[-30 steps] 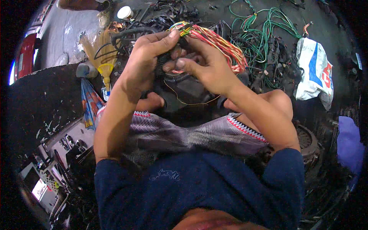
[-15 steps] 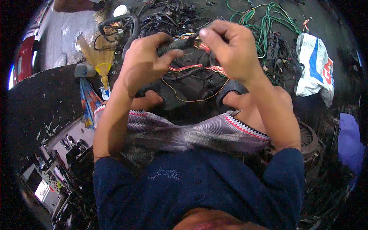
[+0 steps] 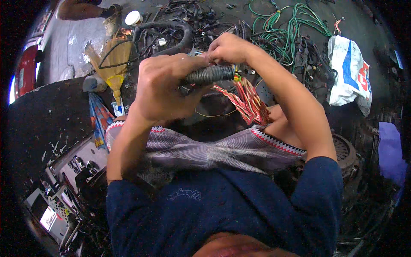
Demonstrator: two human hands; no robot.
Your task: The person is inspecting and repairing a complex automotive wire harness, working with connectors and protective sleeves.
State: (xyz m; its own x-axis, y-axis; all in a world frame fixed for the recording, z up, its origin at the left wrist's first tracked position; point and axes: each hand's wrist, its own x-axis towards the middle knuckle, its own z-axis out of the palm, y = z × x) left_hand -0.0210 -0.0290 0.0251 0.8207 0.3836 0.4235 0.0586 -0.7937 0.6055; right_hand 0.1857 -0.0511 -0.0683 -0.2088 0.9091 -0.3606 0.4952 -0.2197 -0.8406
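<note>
Left hand [image 3: 165, 88] wraps tightly round a black, ribbed, flexible conduit [image 3: 212, 75], which juts out to the right of that grip. Right hand [image 3: 229, 48] sits just beyond the conduit, fingertips drawn together beside the left hand; whether they pinch anything cannot be told. At the conduit's right end, a bundle of red and white insulated wires [image 3: 252, 103] spreads right of the grip. Farther out, loose green wires [image 3: 302, 21] lie ahead and to the right.
</note>
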